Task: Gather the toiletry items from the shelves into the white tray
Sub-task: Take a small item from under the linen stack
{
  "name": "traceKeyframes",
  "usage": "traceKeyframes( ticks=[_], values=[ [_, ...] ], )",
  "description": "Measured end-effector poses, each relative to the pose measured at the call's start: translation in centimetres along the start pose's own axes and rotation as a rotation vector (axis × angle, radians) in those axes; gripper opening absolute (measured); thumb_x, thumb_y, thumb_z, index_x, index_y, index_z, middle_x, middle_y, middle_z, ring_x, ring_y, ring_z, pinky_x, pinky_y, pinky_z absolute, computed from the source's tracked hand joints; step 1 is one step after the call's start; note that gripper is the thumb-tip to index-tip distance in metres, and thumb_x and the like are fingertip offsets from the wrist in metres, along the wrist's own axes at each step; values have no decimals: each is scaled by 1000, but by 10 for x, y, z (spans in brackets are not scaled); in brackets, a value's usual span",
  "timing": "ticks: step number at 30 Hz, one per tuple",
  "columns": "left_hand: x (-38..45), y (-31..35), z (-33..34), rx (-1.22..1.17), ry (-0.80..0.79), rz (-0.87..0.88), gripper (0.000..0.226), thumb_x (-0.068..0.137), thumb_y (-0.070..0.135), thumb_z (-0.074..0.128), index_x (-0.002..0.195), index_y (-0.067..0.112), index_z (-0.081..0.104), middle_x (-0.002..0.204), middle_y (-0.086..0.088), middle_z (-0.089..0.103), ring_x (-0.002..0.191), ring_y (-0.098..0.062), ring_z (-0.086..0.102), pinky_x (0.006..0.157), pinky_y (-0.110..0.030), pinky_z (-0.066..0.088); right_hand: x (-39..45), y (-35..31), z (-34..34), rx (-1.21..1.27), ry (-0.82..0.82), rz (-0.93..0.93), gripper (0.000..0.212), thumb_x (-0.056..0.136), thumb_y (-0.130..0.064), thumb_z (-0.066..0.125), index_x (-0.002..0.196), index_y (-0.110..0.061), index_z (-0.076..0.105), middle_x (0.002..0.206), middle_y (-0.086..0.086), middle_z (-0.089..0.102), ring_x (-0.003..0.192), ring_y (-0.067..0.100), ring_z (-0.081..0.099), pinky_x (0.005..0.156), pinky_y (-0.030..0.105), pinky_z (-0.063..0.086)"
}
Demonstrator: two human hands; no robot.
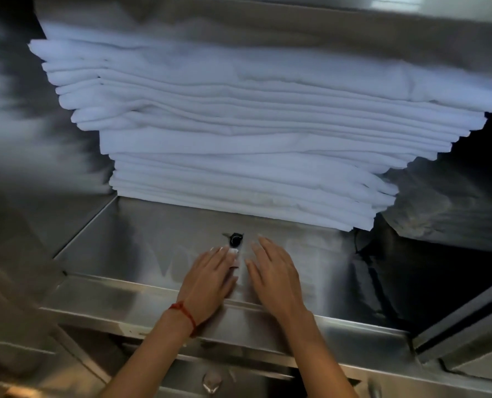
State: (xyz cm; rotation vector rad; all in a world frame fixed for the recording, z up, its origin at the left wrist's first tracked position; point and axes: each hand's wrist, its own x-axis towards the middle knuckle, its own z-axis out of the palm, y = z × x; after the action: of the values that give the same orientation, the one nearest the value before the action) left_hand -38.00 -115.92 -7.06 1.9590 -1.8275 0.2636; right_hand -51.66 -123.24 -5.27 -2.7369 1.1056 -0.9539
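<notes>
Small toiletry item on the steel shelf

A small black-capped item (235, 239) with a pale body lies just below frame centre, on the bare metal shelf (130, 239) in front of the stacked white linen. Its cap points up the frame; its lower part is blurred and hard to make out.
</notes>
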Motion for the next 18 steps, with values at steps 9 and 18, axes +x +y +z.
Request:
traceKeyframes(
  ticks=[9, 18],
  values=[
    [9, -5, 8, 62, 53, 60, 50, 65, 20, 85, 108, 1, 69, 109, -15, 68, 101, -28, 66, 84, -48, 50, 16, 1, 22, -4, 34, -74, 35, 80, -12, 73, 111, 1, 67, 115, 19, 65, 105, 30, 64, 89, 44, 50],
    [2, -22, 7, -22, 65, 52, 45, 75, 15, 78, 115, 0, 65, 115, -18, 65, 106, -31, 63, 88, -48, 49, 23, -11, 39, 28, -32, -24, 31, 87, -13, 65, 116, -1, 65, 123, 19, 61, 114, 31, 59, 97, 44, 45]
  ],
)
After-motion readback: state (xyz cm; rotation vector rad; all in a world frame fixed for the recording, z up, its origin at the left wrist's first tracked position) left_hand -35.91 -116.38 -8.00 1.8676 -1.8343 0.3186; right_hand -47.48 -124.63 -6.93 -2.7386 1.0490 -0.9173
